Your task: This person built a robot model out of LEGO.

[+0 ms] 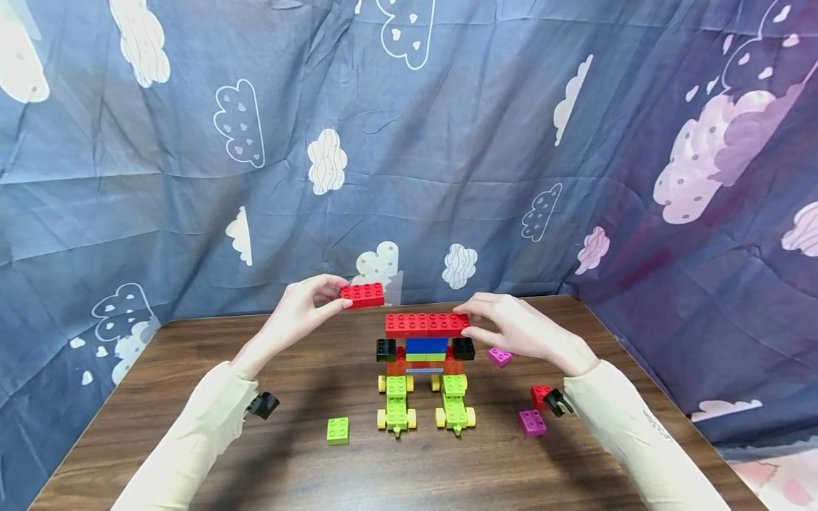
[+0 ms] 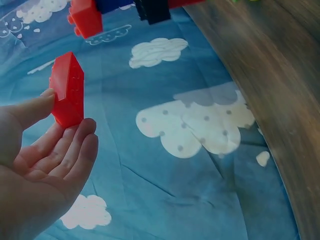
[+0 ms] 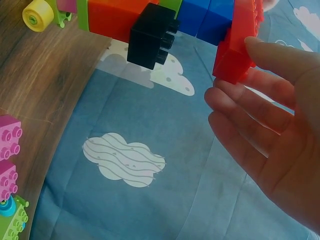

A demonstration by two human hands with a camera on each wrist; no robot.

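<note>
A red building brick (image 1: 363, 295) is pinched between thumb and fingers of my left hand (image 1: 305, 301), raised just left of the block structure's top. My right hand (image 1: 511, 323) grips the right end of the red top row (image 1: 427, 325), thumb in front and fingers behind. Beneath that row sit blue bricks (image 1: 426, 345), with a black brick (image 1: 386, 350) out to the left and another black brick (image 1: 463, 348) to the right. Lower down are orange-red bricks (image 3: 115, 19). Two lime wheeled bases (image 1: 396, 404) with yellow wheels stand at the structure's foot.
On the wooden table (image 1: 287, 454) lie a lime brick (image 1: 338, 430) to the left, and purple bricks (image 1: 532, 423) and a red brick (image 1: 540, 396) to the right. A blue cloud-patterned curtain (image 1: 409, 213) hangs behind the table.
</note>
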